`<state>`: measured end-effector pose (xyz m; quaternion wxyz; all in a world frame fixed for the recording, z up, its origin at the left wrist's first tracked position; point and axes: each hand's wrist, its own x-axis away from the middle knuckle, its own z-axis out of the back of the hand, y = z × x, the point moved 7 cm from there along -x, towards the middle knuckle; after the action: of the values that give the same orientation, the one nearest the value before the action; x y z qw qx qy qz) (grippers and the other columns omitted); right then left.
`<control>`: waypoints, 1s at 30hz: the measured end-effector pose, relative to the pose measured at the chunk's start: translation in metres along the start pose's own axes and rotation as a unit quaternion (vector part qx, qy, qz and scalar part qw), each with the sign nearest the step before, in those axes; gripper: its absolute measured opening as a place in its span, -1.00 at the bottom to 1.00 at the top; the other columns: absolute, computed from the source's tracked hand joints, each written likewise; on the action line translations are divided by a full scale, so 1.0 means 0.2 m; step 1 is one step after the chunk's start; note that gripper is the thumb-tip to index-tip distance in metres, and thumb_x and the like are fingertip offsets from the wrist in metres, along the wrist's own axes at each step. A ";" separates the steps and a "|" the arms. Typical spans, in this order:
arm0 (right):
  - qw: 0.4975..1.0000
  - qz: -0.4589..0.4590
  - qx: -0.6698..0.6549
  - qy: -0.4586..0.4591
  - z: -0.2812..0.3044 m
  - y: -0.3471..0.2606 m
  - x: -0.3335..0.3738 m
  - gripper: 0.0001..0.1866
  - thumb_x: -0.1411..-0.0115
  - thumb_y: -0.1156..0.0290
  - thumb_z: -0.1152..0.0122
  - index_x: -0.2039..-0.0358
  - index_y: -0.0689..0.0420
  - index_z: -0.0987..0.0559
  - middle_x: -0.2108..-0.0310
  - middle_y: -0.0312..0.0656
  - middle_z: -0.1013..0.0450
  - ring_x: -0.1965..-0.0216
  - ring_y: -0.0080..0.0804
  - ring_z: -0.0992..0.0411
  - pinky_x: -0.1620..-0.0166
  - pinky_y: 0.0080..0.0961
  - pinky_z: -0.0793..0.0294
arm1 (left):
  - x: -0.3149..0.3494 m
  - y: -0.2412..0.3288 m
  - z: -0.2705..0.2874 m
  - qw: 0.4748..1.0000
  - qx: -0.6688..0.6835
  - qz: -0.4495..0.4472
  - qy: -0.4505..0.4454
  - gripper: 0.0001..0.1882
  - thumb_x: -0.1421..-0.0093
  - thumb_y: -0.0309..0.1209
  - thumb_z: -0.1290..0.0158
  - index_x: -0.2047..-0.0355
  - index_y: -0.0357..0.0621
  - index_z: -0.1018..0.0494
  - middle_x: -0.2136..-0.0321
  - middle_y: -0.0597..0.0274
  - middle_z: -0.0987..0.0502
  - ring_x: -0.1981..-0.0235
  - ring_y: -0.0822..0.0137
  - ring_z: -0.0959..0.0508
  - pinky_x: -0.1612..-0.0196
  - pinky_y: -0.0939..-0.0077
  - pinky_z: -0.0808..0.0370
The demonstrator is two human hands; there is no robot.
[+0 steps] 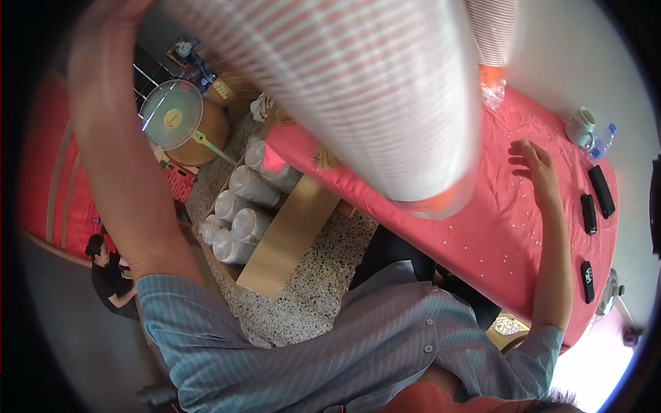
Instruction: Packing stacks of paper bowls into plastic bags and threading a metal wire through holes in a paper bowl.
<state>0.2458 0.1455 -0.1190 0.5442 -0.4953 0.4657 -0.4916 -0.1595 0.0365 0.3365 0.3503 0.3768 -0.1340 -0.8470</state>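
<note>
A long stack of cups (pixel 385 103) in a clear plastic sleeve, white-ridged and orange at its lower end, slants through the air close in front of me, blurred by motion. My left hand (pixel 118 9) is raised at the top left edge beside the stack's upper end. Its fingers run out of view, but the stack appears to hang from it. My right hand (pixel 536 164) hovers over the red-covered table (pixel 482 199), fingers apart and holding nothing. Beyond it, a second sleeved cup stack (pixel 492 34) stands on the far part of the table.
An open cardboard box (pixel 279 241) holds several plastic-wrapped white stacks (pixel 251 184) on the speckled floor. A fan (pixel 172 115) is behind it. A mug (pixel 580 125), a bottle (pixel 604 142) and dark remote-like objects (pixel 602 191) lie along the table's right side. A person (pixel 110 275) sits at left.
</note>
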 end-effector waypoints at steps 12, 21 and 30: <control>0.991 -0.069 0.084 -0.082 -0.03 0.17 -0.01 -0.64 -0.50 0.09 -0.22 0.01 0.14 -0.68 0.14 -0.25 -0.66 0.20 -0.46 -0.64 0.14 -0.47 -0.59 | 1.00 -0.47 1.47 0.904 -0.215 0.227 0.290 -0.54 -0.47 -0.15 -0.15 -0.15 -0.25 -0.65 0.05 0.23 -0.73 0.05 0.37 -0.65 -0.10 0.49 -0.53; 0.982 -0.081 0.140 -0.095 -0.01 0.11 0.04 -0.64 -0.49 0.09 -0.23 0.02 0.15 -0.68 0.18 -0.28 -0.65 0.19 -0.49 -0.63 0.16 -0.49 -0.57 | 1.81 -1.10 1.25 0.840 -0.274 0.297 0.362 -0.73 -0.46 -0.26 -0.16 0.04 -0.18 -0.68 0.43 0.48 -0.53 0.42 0.56 -0.44 0.33 0.53 -0.37; 0.990 -0.042 0.135 -0.012 0.11 -0.04 0.28 -0.69 -0.52 0.18 -0.19 0.00 0.15 -0.68 0.13 -0.26 -0.67 0.14 -0.50 -0.63 0.12 -0.50 -0.58 | 2.64 -1.77 1.20 0.764 -0.293 0.411 0.401 -0.76 -0.44 -0.31 -0.13 0.17 -0.23 -0.66 0.52 0.40 -0.52 0.51 0.49 -0.45 0.42 0.42 -0.36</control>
<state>0.2715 0.0910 -0.1108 0.5905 -0.4418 0.3674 -0.5667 -0.7572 -0.0851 0.0388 0.7801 0.4701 0.1309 -0.3915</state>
